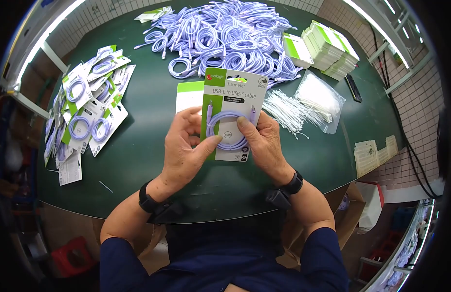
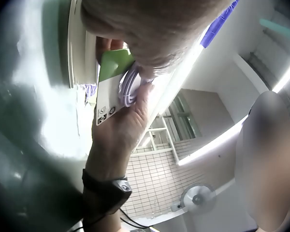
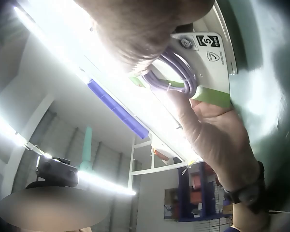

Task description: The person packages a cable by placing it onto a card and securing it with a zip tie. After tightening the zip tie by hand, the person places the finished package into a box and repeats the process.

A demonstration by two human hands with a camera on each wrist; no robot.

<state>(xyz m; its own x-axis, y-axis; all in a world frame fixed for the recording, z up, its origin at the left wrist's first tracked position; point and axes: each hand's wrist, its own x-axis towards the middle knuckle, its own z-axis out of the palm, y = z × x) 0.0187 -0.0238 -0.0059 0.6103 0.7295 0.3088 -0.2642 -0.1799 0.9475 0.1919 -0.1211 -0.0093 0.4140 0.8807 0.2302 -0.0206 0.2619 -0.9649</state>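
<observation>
A green and white card [image 1: 242, 87] with a coiled purple cable [image 1: 225, 115] on its front is held up in the middle of the head view. My right hand [image 1: 265, 141] grips the card's right edge, thumb over the coil. On the left side, my left hand [image 1: 186, 151] has its thumb on the coil's lower left, its other fingers partly behind the card. The right wrist view shows the coil [image 3: 176, 72] against the card [image 3: 215, 72], with the left hand [image 3: 217, 135] at it. Behind the card lies another green-topped card [image 1: 189, 88].
Carded cables [image 1: 79, 127] are piled at the left of the green table [image 1: 147, 194]. Loose purple cables [image 1: 225, 34] heap at the back. At the right are card stacks [image 1: 327, 48], white ties [image 1: 288, 112], a plastic bag [image 1: 327, 97] and a black object [image 1: 353, 88].
</observation>
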